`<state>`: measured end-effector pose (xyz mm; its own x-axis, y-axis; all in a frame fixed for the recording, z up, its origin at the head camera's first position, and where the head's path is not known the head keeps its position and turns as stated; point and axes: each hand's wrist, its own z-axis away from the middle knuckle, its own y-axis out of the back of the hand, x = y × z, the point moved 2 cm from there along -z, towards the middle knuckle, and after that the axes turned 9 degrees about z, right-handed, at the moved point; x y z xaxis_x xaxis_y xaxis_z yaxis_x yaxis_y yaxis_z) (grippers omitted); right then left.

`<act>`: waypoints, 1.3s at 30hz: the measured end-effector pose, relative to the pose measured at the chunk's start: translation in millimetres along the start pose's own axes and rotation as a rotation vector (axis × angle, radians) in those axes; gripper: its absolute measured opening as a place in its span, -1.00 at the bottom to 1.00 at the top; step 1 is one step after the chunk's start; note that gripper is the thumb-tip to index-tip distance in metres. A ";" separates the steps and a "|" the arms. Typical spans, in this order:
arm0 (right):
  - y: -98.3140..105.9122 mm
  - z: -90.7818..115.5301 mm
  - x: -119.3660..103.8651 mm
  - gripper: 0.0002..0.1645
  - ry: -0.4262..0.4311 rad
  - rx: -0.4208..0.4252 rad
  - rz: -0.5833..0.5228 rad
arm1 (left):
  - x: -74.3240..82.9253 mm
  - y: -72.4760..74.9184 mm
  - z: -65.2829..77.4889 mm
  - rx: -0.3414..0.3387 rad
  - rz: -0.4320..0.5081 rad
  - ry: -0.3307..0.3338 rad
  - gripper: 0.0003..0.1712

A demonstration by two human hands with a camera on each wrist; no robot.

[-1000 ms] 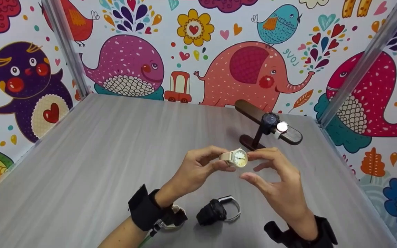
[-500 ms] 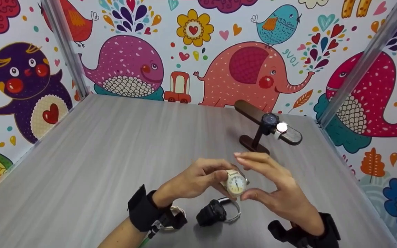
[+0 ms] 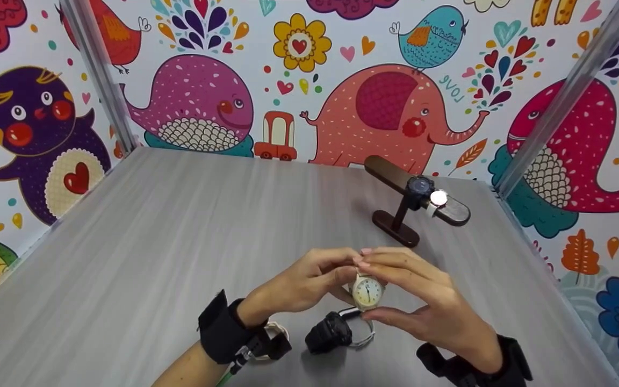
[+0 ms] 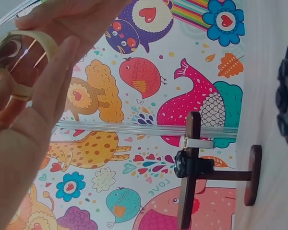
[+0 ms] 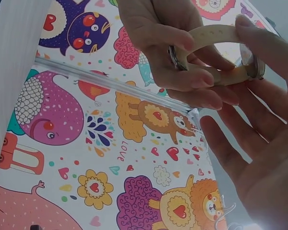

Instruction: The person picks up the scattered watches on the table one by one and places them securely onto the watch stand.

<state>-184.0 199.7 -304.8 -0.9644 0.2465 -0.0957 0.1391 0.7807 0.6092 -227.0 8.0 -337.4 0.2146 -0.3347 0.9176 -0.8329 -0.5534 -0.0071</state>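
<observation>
A cream wristwatch (image 3: 367,292) with a round pale dial is held up over the table, face toward me in the head view. My left hand (image 3: 309,282) pinches its strap on the left, and in the right wrist view those fingers are around the metal buckle (image 5: 176,57). The right hand (image 3: 430,293) holds the watch from the other side, thumb at the lower edge of the case and fingers over the top. Seen from the right wrist, the strap (image 5: 216,36) forms a loop, with the right thumb touching it near the case.
A dark brown T-shaped watch stand (image 3: 395,228) at the back right carries a black watch (image 3: 420,185) and a white-strapped watch (image 3: 438,198). Nearer me lie a bulky black watch (image 3: 328,333), a pale-strapped watch (image 3: 363,336) and another light watch (image 3: 276,330) partly behind the left wrist.
The watch has come down toward me and turned so its dial faces more upright. The right fingers, earlier spread apart, have closed in over the top of the case.
</observation>
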 end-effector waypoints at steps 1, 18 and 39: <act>0.3 -0.2 0.1 -0.35 0.003 0.001 0.008 | 0.1 0.0 -0.1 0.000 0.005 0.004 -0.23; 7.0 1.1 16.1 -0.42 -0.097 0.001 0.074 | -8.6 14.9 -8.5 0.048 -0.051 0.046 -0.18; 84.8 53.7 103.6 -0.36 -0.970 -0.020 0.572 | -43.5 121.3 -108.9 0.229 -0.978 0.336 -0.37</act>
<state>-260.1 322.2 -305.3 -0.1761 0.9145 -0.3643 0.4932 0.4023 0.7713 -392.9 38.6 -334.9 0.5582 0.5436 0.6268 -0.2499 -0.6103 0.7518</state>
